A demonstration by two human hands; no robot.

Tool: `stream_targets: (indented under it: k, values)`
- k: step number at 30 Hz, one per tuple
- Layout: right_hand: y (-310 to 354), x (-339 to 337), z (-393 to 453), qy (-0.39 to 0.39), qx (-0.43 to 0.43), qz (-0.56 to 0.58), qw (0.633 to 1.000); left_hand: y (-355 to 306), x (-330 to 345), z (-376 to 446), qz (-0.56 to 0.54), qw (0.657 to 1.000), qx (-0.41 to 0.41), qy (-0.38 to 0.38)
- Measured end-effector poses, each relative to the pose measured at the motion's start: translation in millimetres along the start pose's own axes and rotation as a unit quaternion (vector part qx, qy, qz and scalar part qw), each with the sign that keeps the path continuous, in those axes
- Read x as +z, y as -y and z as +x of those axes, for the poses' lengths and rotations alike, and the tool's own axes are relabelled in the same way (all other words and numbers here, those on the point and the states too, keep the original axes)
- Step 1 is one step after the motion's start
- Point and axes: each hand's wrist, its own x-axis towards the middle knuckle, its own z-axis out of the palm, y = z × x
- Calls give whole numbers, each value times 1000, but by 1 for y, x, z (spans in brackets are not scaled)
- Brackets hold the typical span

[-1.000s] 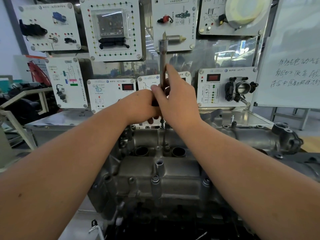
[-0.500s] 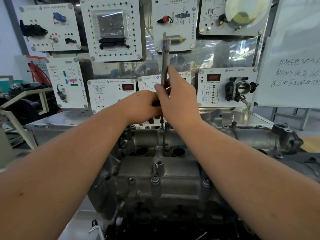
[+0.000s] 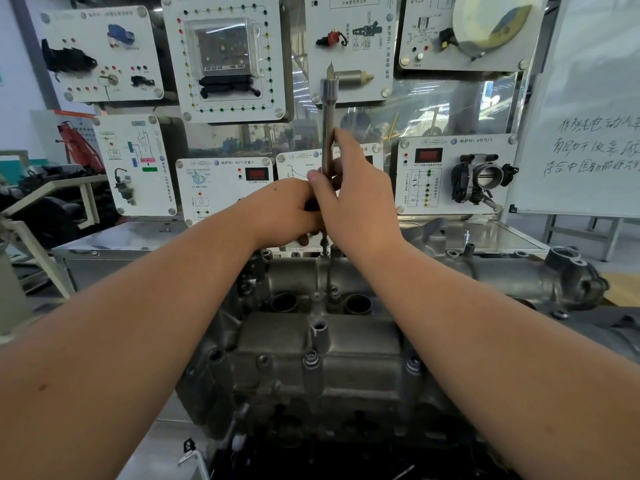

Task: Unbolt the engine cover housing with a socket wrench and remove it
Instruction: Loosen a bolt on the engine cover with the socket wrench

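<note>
The grey metal engine cover housing (image 3: 346, 348) lies across the stand in front of me, with bolts along its near edge and two round bores in its top. A socket wrench (image 3: 327, 126) stands nearly upright over the housing's far edge, its thin lower end (image 3: 323, 244) reaching down to a bolt there. My left hand (image 3: 280, 213) is curled round the wrench's lower part, which it hides. My right hand (image 3: 356, 192) grips the shaft just above, thumb on the left side and fingers behind it.
White training panels (image 3: 225, 57) with electrical parts hang behind the engine. A throttle body panel (image 3: 457, 174) sits at right, a whiteboard (image 3: 595, 126) further right. A steel bench top (image 3: 110, 240) runs behind the housing. A thermostat flange (image 3: 571, 271) sticks out at the housing's right end.
The upright wrench handle swung slightly right half a second ago and now leans back a little to the left. Both hands stay on it at the same bolt.
</note>
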Motion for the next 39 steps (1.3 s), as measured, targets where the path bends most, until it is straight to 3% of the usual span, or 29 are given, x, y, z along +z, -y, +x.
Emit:
stream_targets:
  k: [8,16,26,30,39]
  values:
    - [0,-1,1,23,12,-32,999,-1,0,-2,-17,1000,-2,7]
    - [0,0,1,-8,-23,-24,999,0,1,0,1,1000,-1,-5]
    - [1,0,-1,-5,4,5,1000,1,1,0,-10,1000,-1,6]
    - [2,0,0,-20,-32,-15,999,3,2,1,-15,1000,1,1]
    - [1,-1,-2,-4,5,17,1000,2,1,0,-7,1000,-2,-4]
